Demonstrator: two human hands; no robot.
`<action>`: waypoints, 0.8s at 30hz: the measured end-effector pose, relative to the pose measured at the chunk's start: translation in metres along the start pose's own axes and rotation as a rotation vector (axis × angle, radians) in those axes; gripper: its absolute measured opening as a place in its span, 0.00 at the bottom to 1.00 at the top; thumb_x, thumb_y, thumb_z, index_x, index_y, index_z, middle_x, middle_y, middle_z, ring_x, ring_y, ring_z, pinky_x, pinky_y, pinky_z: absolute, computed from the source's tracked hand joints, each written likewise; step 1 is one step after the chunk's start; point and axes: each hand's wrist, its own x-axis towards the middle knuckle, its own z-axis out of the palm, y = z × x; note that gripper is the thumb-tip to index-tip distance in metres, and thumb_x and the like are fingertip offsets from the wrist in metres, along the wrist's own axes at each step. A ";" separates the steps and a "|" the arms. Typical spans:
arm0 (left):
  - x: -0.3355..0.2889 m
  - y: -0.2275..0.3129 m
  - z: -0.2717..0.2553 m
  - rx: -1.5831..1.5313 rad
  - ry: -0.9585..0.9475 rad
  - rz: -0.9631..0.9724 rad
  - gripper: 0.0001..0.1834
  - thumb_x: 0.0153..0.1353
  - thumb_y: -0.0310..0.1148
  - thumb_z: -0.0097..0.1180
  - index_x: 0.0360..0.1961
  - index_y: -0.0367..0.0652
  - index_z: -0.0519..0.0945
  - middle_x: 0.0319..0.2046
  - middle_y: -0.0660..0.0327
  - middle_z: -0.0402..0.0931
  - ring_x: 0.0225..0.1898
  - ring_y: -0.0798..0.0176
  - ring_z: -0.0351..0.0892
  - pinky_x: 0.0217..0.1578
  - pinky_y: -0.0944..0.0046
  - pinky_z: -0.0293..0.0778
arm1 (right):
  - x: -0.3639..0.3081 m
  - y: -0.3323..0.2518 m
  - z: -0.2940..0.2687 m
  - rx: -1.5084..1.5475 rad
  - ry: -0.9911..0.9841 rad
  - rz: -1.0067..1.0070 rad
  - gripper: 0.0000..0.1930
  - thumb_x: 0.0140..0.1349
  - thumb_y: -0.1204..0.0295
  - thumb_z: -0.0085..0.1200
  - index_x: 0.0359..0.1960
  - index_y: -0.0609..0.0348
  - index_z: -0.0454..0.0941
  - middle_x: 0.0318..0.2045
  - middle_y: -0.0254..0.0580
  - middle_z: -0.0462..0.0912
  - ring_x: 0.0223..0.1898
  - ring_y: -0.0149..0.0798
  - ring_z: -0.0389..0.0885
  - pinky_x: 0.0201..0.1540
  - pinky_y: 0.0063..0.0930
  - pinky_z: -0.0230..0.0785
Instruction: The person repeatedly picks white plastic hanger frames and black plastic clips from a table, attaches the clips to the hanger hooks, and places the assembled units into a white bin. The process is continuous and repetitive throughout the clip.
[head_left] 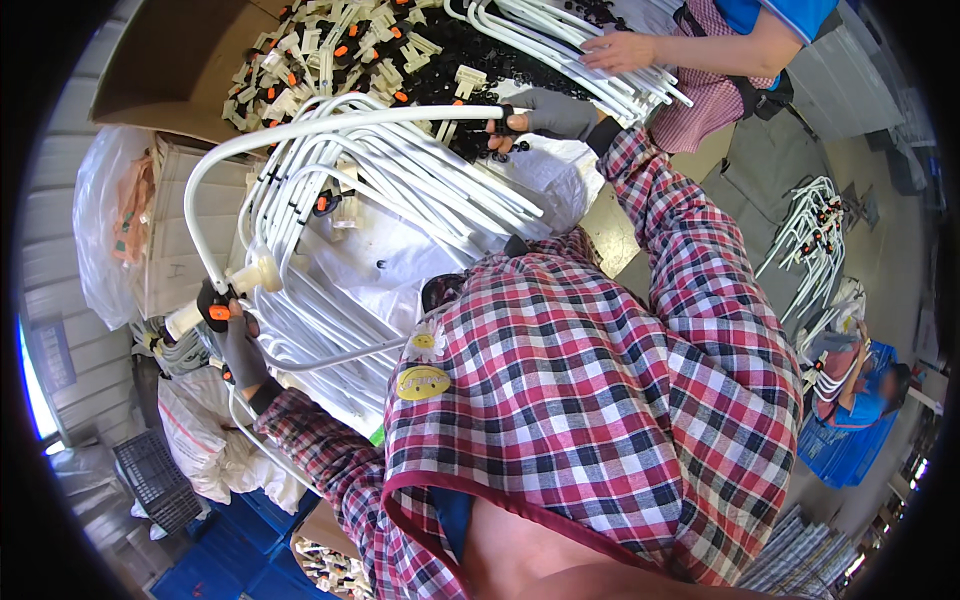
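My right hand [555, 115], in a grey fingerless glove, pinches one end of a white bent tube [350, 117], where a small black part [508, 120] sits. The tube arcs leftward and down to a cream plastic fitting [257, 275] with an orange tab. My left hand [242, 350], also gloved, is closed round the tube's other end at that fitting. Beneath the raised tube lie many more white bent tubes [440, 205], some with black rings on them, heaped on white sheeting [370, 255].
Cream fittings with orange tabs [385, 75] and loose black parts [500, 70] cover the far table, beside a cardboard box [165, 75]. A co-worker's hand [620, 52] rests on tubes at far right. Another person [865, 395] works near blue crates [845, 450]. White sacks [205, 430] stand lower left.
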 end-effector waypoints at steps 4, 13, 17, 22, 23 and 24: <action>0.016 0.025 0.030 0.137 -0.091 -0.037 0.24 0.69 0.34 0.54 0.65 0.45 0.69 0.32 0.73 0.68 0.24 0.80 0.58 0.23 0.78 0.55 | 0.036 -0.044 0.032 -0.757 0.201 -0.119 0.24 0.64 0.49 0.58 0.47 0.60 0.81 0.30 0.40 0.85 0.31 0.30 0.81 0.38 0.25 0.70; 0.047 0.095 0.134 0.179 -0.711 -0.094 0.27 0.65 0.39 0.59 0.63 0.40 0.70 0.28 0.72 0.69 0.25 0.78 0.65 0.25 0.76 0.60 | 0.110 -0.207 0.129 -1.740 0.256 -1.131 0.07 0.54 0.64 0.54 0.21 0.48 0.76 0.20 0.35 0.77 0.27 0.37 0.79 0.35 0.33 0.68; 0.053 0.103 0.146 -0.003 -1.013 0.083 0.51 0.53 0.46 0.70 0.72 0.39 0.58 0.65 0.60 0.66 0.63 0.66 0.65 0.62 0.66 0.63 | 0.098 -0.209 0.139 -1.771 0.196 -1.023 0.08 0.53 0.63 0.54 0.21 0.50 0.76 0.15 0.37 0.76 0.22 0.43 0.80 0.28 0.38 0.69; 0.061 0.083 0.175 -0.086 -0.932 -0.033 0.50 0.51 0.41 0.70 0.72 0.40 0.60 0.66 0.61 0.66 0.66 0.64 0.63 0.66 0.64 0.57 | 0.104 -0.210 0.107 -1.748 0.049 -0.537 0.21 0.52 0.45 0.60 0.28 0.51 0.82 0.22 0.46 0.80 0.27 0.53 0.82 0.29 0.44 0.71; 0.063 0.081 0.181 -0.149 -0.960 -0.002 0.49 0.51 0.40 0.70 0.72 0.40 0.60 0.66 0.61 0.66 0.66 0.64 0.63 0.66 0.64 0.57 | 0.105 -0.209 0.102 -1.731 0.001 -0.477 0.22 0.53 0.44 0.60 0.29 0.51 0.82 0.23 0.46 0.81 0.28 0.53 0.82 0.30 0.44 0.72; 0.064 0.079 0.186 -0.126 -0.953 0.017 0.47 0.51 0.38 0.69 0.71 0.39 0.62 0.64 0.60 0.68 0.66 0.64 0.64 0.67 0.63 0.57 | 0.104 -0.207 0.098 -1.732 0.013 -0.474 0.22 0.52 0.44 0.61 0.29 0.51 0.82 0.23 0.46 0.81 0.28 0.53 0.82 0.30 0.44 0.72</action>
